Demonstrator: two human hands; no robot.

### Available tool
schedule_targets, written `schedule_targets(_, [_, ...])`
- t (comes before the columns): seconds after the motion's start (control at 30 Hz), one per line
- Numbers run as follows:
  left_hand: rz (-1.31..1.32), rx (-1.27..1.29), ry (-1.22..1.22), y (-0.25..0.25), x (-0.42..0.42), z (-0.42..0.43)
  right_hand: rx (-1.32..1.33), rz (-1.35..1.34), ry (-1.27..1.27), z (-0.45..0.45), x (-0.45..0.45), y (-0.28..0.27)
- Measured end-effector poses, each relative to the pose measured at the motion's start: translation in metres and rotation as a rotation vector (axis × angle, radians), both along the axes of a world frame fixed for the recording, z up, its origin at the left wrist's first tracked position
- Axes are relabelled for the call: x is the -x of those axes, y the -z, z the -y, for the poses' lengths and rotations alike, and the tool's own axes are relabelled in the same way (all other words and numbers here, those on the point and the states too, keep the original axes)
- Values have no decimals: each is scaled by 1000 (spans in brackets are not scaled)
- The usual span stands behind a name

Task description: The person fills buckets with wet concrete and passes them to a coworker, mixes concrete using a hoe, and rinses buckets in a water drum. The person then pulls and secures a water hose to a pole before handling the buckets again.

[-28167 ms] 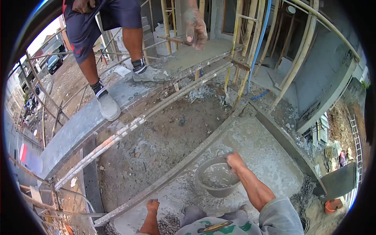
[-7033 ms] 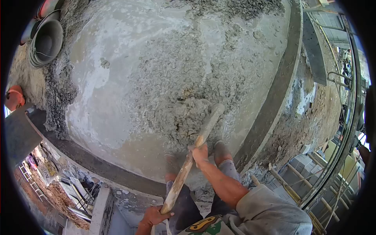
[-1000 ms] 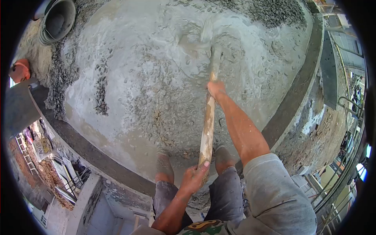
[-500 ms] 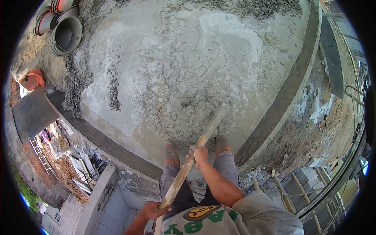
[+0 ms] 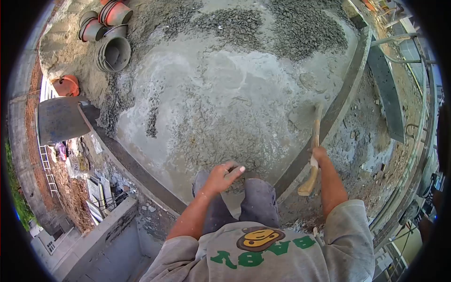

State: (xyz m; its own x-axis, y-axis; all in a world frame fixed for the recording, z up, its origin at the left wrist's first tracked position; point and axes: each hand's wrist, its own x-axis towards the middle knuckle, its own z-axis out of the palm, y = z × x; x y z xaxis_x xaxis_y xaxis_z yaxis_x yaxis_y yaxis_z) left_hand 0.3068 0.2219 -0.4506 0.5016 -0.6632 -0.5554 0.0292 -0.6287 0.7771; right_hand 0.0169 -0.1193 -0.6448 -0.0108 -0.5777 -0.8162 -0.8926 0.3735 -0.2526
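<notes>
My right hand (image 5: 319, 155) is closed around the wooden handle (image 5: 313, 175) of a tool, to the right of my knees. The handle's upper end is coated in grey, and a grey blade-like part (image 5: 300, 116) lies beside it on the wet mix near the right curb. My left hand (image 5: 224, 177) is off the handle, above my knees, with its fingers bent and thumb apart, holding nothing. Wet grey concrete mix (image 5: 225, 117) spreads in front of my legs, with gravel (image 5: 305, 28) on its far side.
Nested buckets (image 5: 115, 54) stand at the upper left, with an orange container (image 5: 66, 86) below them. A dark sheet (image 5: 61, 121) lies at the left. A raised curb (image 5: 345, 98) borders the mix at right. Metal poles (image 5: 423, 108) and part of another person (image 5: 427, 211) show at far right.
My left hand has let go of the handle and moved up and right. My right hand has carried the tool right, to the curb. The view takes in more of the far side.
</notes>
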Motion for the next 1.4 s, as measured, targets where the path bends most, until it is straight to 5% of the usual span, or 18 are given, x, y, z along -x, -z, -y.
schedule_targets(0.07, [101, -70, -6, 11, -19, -32, 2, -241, -147, 4, 15, -34])
schedule_targets(0.2, [226, -209, -423, 17, -64, -105, 72, -261, -236, 16, 18, -85])
schedule_targets(0.3, [124, -99, -930, 34, -61, -163, 158, -329, -336, 21, 27, -71])
schedule_targets(0.43, [4, -117, -1098, 27, -15, -194, 203, -409, -454, 0, 3, -113])
schedule_targets(0.6, [-78, -266, -948, 44, 34, -190, 295, -405, -424, -10, -14, -147])
schedule_targets(0.7, [404, -391, -590, 20, 12, -178, 281, -450, -448, -13, -24, -143])
schedule_targets(0.8, [161, -150, -919, 35, -37, -196, 432, -521, -438, -28, -46, -138])
schedule_targets(0.83, [140, -111, -944, 25, -51, -201, 453, -504, -445, -43, -70, -174])
schedule_targets(0.93, [58, -79, -999, 7, -89, -212, 802, -517, -728, -53, -74, -151])
schedule_targets(1.03, [-3, -156, -998, 20, -123, -227, 688, -364, -726, -66, -129, -169])
schedule_targets(1.17, [-56, -253, -741, 68, -153, -242, 569, -113, -598, -75, -194, -141])
schedule_targets(1.27, [50, -286, -486, 114, -192, -255, 520, 26, -543, -112, -247, -175])
schedule_targets(1.37, [73, -176, -453, 81, -266, -254, 514, 46, -579, -135, -282, -162])
schedule_targets(1.4, [91, -134, -510, 55, -293, -260, 456, 100, -515, -131, -277, -108])
